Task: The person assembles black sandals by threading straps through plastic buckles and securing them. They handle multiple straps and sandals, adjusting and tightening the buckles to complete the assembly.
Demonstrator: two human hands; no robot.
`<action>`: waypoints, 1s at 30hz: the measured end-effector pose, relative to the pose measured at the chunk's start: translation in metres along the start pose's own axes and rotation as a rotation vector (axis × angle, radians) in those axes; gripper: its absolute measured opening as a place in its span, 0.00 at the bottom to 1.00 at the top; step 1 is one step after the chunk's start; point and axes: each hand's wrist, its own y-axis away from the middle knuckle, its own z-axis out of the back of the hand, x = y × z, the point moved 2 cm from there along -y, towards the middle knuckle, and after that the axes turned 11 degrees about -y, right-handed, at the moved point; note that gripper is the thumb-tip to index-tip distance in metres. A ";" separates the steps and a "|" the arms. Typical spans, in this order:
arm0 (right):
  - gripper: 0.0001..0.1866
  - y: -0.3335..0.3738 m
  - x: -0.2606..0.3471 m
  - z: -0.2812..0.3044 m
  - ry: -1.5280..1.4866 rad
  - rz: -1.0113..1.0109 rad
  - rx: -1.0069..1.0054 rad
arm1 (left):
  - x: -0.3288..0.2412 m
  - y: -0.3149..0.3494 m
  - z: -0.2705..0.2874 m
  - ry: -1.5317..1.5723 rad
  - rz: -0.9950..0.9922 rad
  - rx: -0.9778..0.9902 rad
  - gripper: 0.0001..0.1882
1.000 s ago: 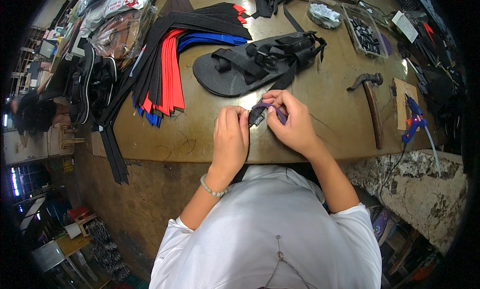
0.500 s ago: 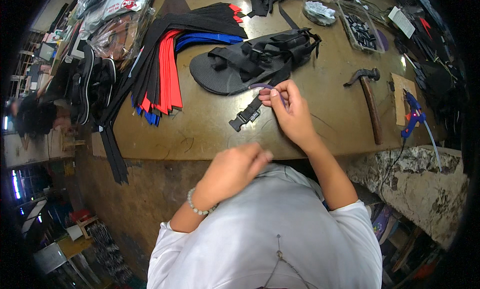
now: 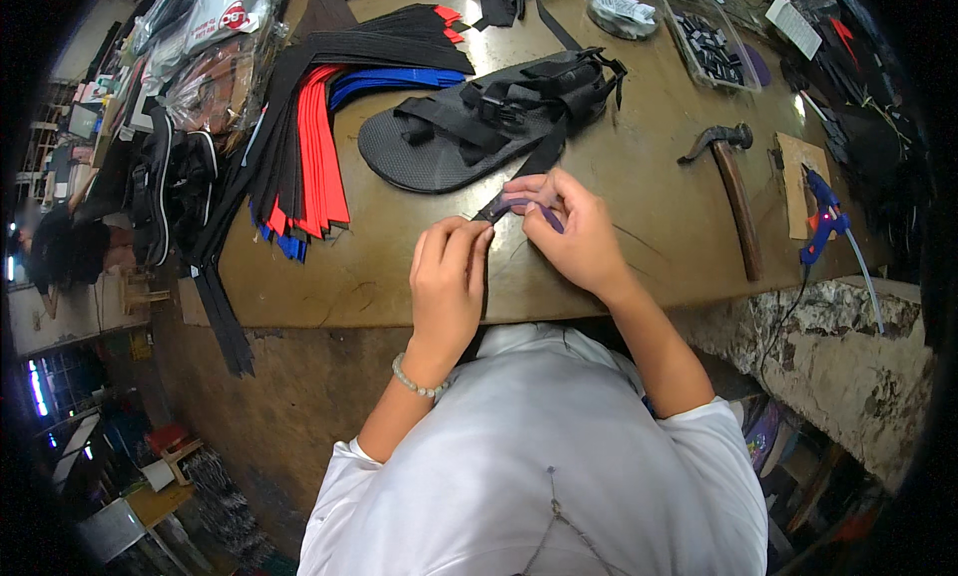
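Note:
A black strappy sandal (image 3: 429, 157) lies on the worktable with its toe to the left. From its side a black webbing strap (image 3: 541, 157) runs toward me, down to my hands. My left hand (image 3: 449, 267) is closed, pinching the strap's end, where the black plastic buckle is mostly hidden by the fingers. Close beside it, my right hand (image 3: 579, 227) curls around a thin, curved purple item (image 3: 544, 213), its kind unclear. The right fingertips also meet the strap near the left fingers.
Bundled black, red and blue straps (image 3: 319, 147) lie left of the sandal. A hammer (image 3: 733, 192) and blue glue gun (image 3: 823, 217) lie to the right. A tub of black buckles (image 3: 709, 52) stands at the back, near finished sandals' far side: a bagged pile (image 3: 215, 77).
My left hand has risen from near my body to the table and taken hold of the strap's buckle end. My right hand has stayed close to the strap, keeping the purple item.

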 end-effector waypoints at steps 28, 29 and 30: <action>0.06 0.000 0.006 0.001 0.086 0.021 -0.005 | 0.005 -0.009 -0.006 -0.059 0.044 0.057 0.04; 0.06 -0.001 0.005 0.001 0.093 0.012 -0.010 | 0.006 -0.009 -0.006 -0.040 0.063 0.057 0.04; 0.06 -0.001 0.003 0.002 0.100 0.002 -0.014 | 0.006 -0.008 -0.006 -0.036 0.068 0.055 0.05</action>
